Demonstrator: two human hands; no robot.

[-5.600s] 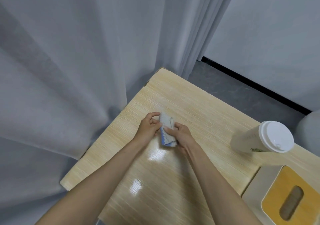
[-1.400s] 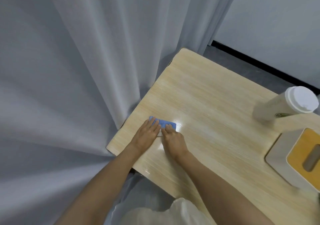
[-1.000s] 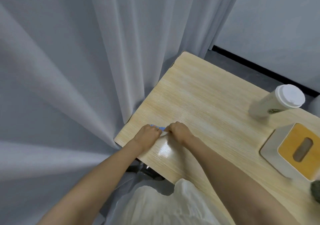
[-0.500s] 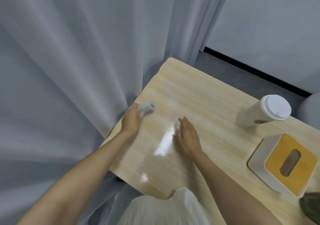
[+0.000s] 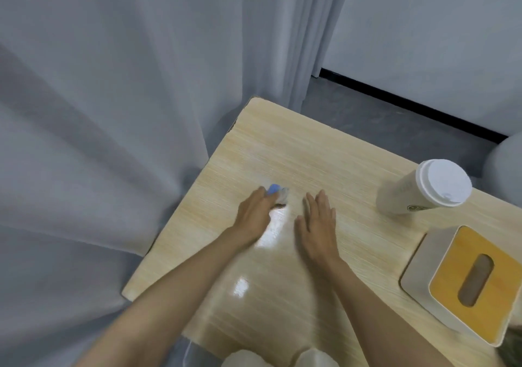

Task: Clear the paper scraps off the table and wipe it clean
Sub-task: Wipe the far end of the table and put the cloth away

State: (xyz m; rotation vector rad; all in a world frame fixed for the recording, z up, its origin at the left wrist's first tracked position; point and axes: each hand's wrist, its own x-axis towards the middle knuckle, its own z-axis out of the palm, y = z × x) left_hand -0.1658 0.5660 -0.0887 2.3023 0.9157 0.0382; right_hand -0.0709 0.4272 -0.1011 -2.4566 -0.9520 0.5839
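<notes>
A pale wooden table point(image 5: 282, 146) carries a lidded cup point(image 5: 418, 194) and a tissue box point(image 5: 423, 256) on its right side. A blurred blue-and-white cloth point(image 5: 278, 193), apparently touching it, lies mid-table.

Shows pale wood grain on table point(image 5: 282, 146), blue and white on cloth point(image 5: 275, 191). Shows white lid point(image 5: 443, 186), orange-topped white box point(image 5: 457, 248), grey curtain point(image 5: 113, 112).

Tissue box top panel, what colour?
Orange-yellow, on the tissue box with a white body; head view.
</notes>
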